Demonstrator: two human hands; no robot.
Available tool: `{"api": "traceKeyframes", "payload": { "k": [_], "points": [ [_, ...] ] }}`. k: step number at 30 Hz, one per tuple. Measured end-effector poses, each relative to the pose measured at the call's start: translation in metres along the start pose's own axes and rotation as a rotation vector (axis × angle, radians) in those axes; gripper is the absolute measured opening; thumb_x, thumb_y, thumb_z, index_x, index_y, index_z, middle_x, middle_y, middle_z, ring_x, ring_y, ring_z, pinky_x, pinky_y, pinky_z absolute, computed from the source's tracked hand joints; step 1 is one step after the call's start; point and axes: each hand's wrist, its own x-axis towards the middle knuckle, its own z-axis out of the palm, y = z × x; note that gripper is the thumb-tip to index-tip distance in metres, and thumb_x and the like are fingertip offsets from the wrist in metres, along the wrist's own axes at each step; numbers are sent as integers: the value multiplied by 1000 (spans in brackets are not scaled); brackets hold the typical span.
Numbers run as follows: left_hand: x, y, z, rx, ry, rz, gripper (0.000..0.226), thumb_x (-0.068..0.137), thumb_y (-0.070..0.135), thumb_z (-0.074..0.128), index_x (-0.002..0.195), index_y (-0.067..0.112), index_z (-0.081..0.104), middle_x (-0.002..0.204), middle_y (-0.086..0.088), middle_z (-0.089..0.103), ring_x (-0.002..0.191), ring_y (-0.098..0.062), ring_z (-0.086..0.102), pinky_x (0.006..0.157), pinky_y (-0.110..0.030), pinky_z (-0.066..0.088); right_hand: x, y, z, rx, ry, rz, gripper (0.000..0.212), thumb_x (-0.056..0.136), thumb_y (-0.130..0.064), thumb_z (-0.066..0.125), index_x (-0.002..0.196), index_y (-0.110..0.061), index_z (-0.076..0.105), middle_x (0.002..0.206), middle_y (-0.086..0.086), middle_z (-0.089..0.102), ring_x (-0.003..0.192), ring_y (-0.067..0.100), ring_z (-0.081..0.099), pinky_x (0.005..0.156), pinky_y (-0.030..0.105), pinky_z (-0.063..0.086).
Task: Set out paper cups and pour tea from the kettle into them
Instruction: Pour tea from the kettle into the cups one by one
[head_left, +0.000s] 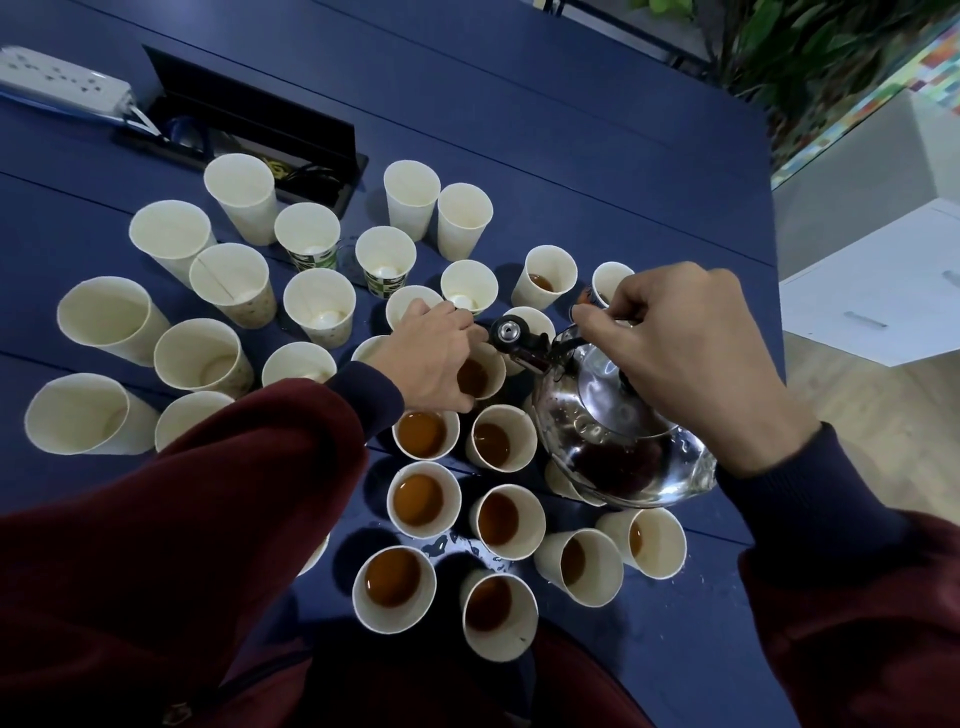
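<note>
Blue table is crowding with cups. You're gripping the kettle handle with your right hand, tilting it, while your left hand is holding the cup steady under the spout.

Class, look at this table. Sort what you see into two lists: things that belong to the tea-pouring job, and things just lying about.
In the job: kettle, gripped by the right hand; cup under the spout, held by the left hand; filled cups; empty cups.

Just lying about: power strip; open cable box; plants; white cabinet.
</note>
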Motion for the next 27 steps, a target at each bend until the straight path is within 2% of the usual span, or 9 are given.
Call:
{"api": "traceKeyframes", "payload": {
  "k": [5,9,11,13,15,18,20,23,27],
  "points": [
    [-1,-4,0,20,-27,-24,66,75,64,67,118,15,59,117,-4,54,109,-24,46,87,-41,34,2,1,0,23,10,2,35,89,-38,66,63,-14,66,56,-7,52,68,24,54,59,31,37],
    [-5,-6,5,-16,-6,-36,80,74,67,68,136,18,52,128,-4,51,115,-24,47,90,-42,37,3,4,-5,91,46,21,37,85,-40,68,60,-14,64,51,3,55,61,23,53,54,34,42],
    [-8,-10,5,-81,19,-54,80,75,60,68,141,18,49,131,-4,51,119,-25,48,93,-44,40,6,10,-9,112,69,22,40,86,-38,68,59,-10,62,53,12,55,58,24,52,57,33,43],
    [-10,-13,3,-123,63,-68,69,77,51,61,136,16,52,127,-6,54,116,-27,51,93,-46,43,10,18,-13,135,97,20,41,87,-34,67,60,-5,59,53,14,52,54,23,46,54,25,37],
    [-10,-17,1,-167,145,-109,60,77,41,53,129,13,56,123,-9,56,113,-30,53,91,-48,45,14,25,-19,205,124,37,42,89,-30,64,60,-2,56,52,13,45,51,15,36,50,23,30],
    [0,-24,1,-223,259,-208,53,80,28,60,128,6,56,121,-14,56,111,-35,54,92,-50,46,22,28,-26,309,167,42,40,89,-27,61,62,2,52,57,18,37,53,11,31,50,26,27],
    [12,-28,0,-241,268,-263,51,80,25,65,125,4,54,119,-17,55,109,-37,53,93,-51,46,29,25,-28,307,179,22,39,89,-27,60,62,1,53,61,25,44,54,11,33,51,27,28],
    [28,-31,-1,-283,212,-290,45,83,24,68,118,2,51,116,-21,54,108,-39,53,92,-45,44,42,22,-25,306,162,-15,39,90,-31,61,60,-6,56,53,10,52,49,8,38,52,26,32],
    [42,-31,-4,-238,123,-325,60,81,40,75,120,3,49,119,-19,55,111,-35,55,90,-41,43,63,18,-18,258,143,-38,40,92,-32,62,56,-16,55,46,-15,51,45,4,45,48,12,29]
  ]
}}
